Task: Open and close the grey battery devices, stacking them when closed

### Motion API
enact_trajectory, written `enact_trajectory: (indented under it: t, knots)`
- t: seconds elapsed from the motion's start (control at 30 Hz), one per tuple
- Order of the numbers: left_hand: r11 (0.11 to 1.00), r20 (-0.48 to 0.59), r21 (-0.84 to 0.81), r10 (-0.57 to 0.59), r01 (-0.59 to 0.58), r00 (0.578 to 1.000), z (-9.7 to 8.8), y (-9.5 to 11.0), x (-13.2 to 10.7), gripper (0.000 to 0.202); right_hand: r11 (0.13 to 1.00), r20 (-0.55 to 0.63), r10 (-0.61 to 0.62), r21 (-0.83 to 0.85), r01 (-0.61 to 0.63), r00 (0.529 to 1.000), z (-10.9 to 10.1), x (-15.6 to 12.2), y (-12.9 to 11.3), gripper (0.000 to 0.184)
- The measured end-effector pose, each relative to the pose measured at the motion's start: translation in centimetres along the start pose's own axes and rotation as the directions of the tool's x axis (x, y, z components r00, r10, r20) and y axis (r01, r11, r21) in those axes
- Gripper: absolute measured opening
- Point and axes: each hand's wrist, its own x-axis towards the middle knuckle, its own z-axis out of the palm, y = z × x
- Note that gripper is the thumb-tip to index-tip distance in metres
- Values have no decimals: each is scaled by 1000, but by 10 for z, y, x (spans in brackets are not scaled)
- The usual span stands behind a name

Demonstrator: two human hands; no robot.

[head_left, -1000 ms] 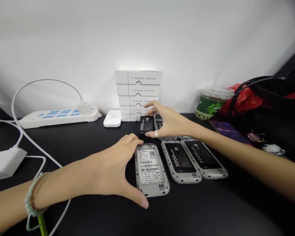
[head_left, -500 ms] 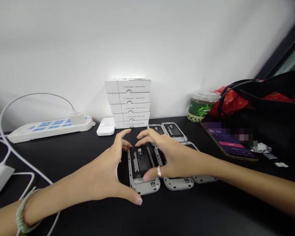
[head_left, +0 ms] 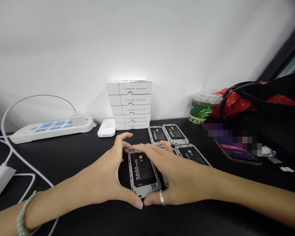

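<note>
Left hand [head_left: 107, 173] and right hand [head_left: 180, 177] curved round a grey device [head_left: 145, 189]
Thumbs nearly met, any clamping impossible to tell; the device, battery [head_left: 144, 169] inside, lay well forward of the back edge of the worktop [head_left: 81, 152].

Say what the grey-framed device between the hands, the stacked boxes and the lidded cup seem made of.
Grey-framed device: probably matt moulded plastic, from its dull, slotted rim, though painted metal is possible.
Stacked boxes: likely smooth white card, judging by crisp edges and thumb notches.
Lidded cup: seemingly glossy clear plastic; contents show above the green band.
</note>
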Motion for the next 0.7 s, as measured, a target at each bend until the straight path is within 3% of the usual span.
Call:
enact_trajectory:
  t: [0.2, 0.3, 0.37, 0.53, 0.7]
  knots:
    - [998, -71, -30, 59, -61, 996, 7, -3, -2, 132, 997, -75, -55, 46, 58, 996, 1, 9, 7, 102]
    - [991, -135, -61, 108, -117, 985, 12, -5, -3, 129, 992, -131, 42, 127, -25, 991, -18, 8, 18, 100]
    - [995, -140, -56, 79, -87, 987, 12, -5, -2, 124, 987, -136, 106, 134, -88, 985, -41, 3, 34, 91]
    - [998, 66, 53, 10, -14, 998, 1, 0, 1, 77, 969, -189, 240, -11, -247, 952, -91, -10, 91, 80]
    - [993, 109, 116, -9, -3, 994, -6, 1, 2, 56, 950, -133, 307, -26, -313, 943, -97, -16, 121, 81]
